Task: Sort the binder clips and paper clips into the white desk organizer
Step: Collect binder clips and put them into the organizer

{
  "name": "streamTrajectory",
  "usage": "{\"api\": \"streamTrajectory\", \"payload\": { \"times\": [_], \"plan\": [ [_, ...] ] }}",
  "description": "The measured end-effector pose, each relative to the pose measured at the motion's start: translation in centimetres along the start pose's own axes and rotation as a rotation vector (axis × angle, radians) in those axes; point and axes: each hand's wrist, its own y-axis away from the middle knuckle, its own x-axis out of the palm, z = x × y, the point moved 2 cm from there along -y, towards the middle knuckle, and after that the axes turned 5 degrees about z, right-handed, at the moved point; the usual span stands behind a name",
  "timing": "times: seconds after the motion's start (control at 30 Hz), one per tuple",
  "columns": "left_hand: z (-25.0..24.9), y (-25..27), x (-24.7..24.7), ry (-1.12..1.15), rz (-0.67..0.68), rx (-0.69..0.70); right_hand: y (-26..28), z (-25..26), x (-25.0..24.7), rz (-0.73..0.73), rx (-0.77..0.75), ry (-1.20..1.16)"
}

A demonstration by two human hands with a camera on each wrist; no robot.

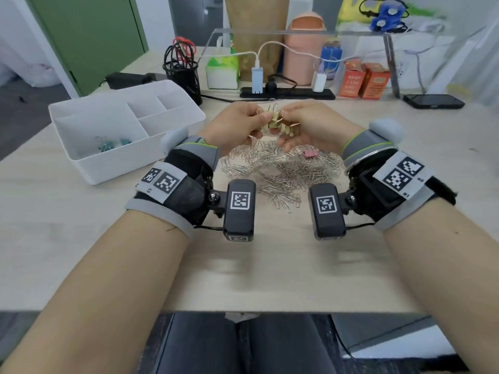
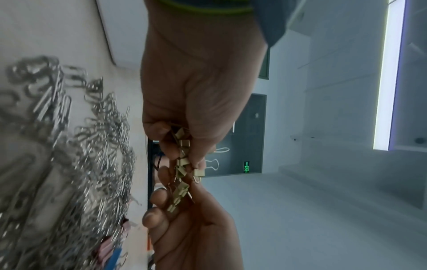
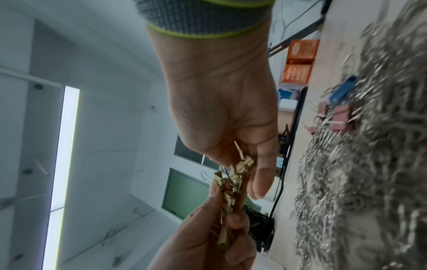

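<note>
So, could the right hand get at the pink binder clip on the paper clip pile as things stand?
Probably not yet: the right hand and left hand both grip the gold binder clips. The pink binder clip lies uncovered just below the right hand, so the way looks free once it lets go.

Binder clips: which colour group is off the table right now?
The gold binder clips, held as a cluster between the left hand and right hand. The pink ones lie in the paper clip pile.

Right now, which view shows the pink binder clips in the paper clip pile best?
The right wrist view: the pink binder clips lie close and unblocked among the paper clips. The head view shows them small, beside the right hand. The left wrist view catches only a blurred pink edge.
</note>
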Motion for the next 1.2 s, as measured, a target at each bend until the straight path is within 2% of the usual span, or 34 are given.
{"api": "streamTrajectory", "payload": {
  "times": [0.23,0.43,0.7,0.83,0.97,1.1,1.2],
  "plan": [
    [0.3,2.2,-5.6,0.049,-0.113,-0.016,-3.2,3.7,4.2,-0.004,-0.082,0.067],
    [1.2,2.6,-10.9,0.07,-0.287,-0.02,-7.5,7.4,8.3,0.001,-0.136,-0.046],
    [3.0,1.9,-15.9,0.013,-0.37,-0.087,-13.0,9.6,11.5,0.06,-0.218,0.024],
    [3.8,0.9,-18.0,-0.097,-0.415,-0.124,-15.7,10.4,12.8,0.027,-0.245,0.022],
    [4.7,-0.6,-20.9,-0.313,-0.478,-0.235,-18.6,10.4,13.6,0.041,-0.188,0.086],
    [5.5,-2.0,-22.6,-0.498,-0.439,-0.375,-20.5,10.1,14.0,0.055,-0.116,0.139],
    [6.0,-2.5,-22.7,-0.573,-0.36,-0.452,-21.5,9.7,14.5,0.074,-0.1,0.21]
  ]
}}
